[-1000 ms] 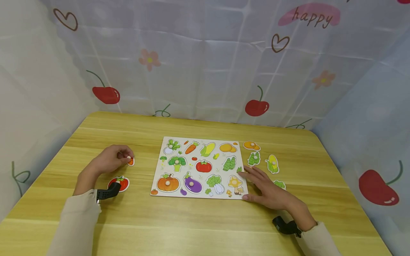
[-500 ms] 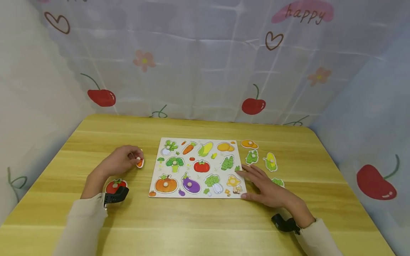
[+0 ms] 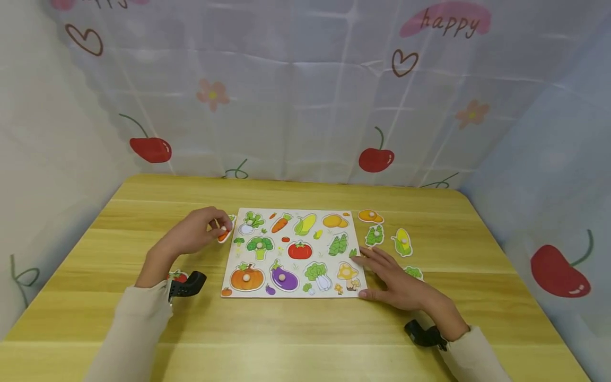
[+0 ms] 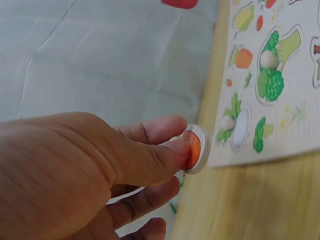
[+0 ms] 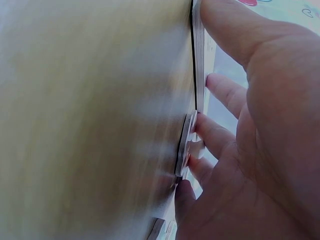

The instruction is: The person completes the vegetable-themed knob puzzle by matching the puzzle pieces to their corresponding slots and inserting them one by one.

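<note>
My left hand pinches a carrot puzzle piece between thumb and fingertips, just off the left edge of the vegetable peg puzzle board. Up close in the left wrist view, the orange carrot piece shows its pale rim, raised beside the board. On the board's right edge rest the fingers and thumb of my right hand, spread and fairly straight. Knobbed radish, broccoli, pumpkin and eggplant pieces sit in the board. Its carrot picture is at the upper left.
Right of the board lie loose potato, green-leaf, corn and lettuce pieces. A tomato piece is partly hidden behind the left wrist camera. A printed curtain stands along the table's far edge.
My left hand has carried the carrot piece rightward, up to the board's left edge. The right hand stays at the board's right edge. The head view has shifted slightly.
</note>
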`<action>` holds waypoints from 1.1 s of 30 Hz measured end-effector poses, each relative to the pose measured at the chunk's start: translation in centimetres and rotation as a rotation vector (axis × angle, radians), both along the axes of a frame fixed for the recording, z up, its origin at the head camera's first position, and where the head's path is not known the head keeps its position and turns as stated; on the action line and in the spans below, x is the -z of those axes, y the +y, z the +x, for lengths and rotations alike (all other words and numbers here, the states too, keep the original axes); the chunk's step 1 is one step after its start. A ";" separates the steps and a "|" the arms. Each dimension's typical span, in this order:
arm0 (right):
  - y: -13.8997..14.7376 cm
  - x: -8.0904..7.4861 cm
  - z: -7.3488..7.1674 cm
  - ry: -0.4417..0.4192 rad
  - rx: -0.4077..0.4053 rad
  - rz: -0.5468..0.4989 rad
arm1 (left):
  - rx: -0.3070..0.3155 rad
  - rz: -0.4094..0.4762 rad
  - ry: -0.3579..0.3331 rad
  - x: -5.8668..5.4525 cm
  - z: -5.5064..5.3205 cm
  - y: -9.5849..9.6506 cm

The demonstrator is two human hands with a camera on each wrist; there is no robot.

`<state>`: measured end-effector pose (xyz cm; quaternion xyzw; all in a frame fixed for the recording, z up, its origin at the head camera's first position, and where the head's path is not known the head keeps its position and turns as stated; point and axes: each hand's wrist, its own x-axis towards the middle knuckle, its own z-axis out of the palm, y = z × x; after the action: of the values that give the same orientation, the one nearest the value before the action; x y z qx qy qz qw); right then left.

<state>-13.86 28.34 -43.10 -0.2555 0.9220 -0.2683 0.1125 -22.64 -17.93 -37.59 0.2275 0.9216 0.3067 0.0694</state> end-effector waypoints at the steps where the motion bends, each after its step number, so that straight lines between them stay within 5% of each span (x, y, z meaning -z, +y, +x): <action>1: 0.0 0.0 0.0 0.002 -0.001 -0.001 | 0.011 -0.004 -0.002 -0.1 -0.2 0.4; 12: -0.1 0.1 0.0 0.002 0.003 -0.004 | 0.144 -0.043 -0.026 0.5 -2.4 4.6; 20: 0.1 0.0 -0.1 -0.002 0.006 0.007 | 0.128 -0.016 -0.045 1.3 -3.7 7.3; 33: 0.0 0.2 0.0 -0.001 0.006 0.005 | 0.141 -0.073 0.049 3.2 -4.9 10.2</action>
<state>-13.88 28.32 -43.27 -0.2522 0.9234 -0.2664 0.1131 -27.57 -7.75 -40.77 0.2967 0.9153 0.2615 0.0768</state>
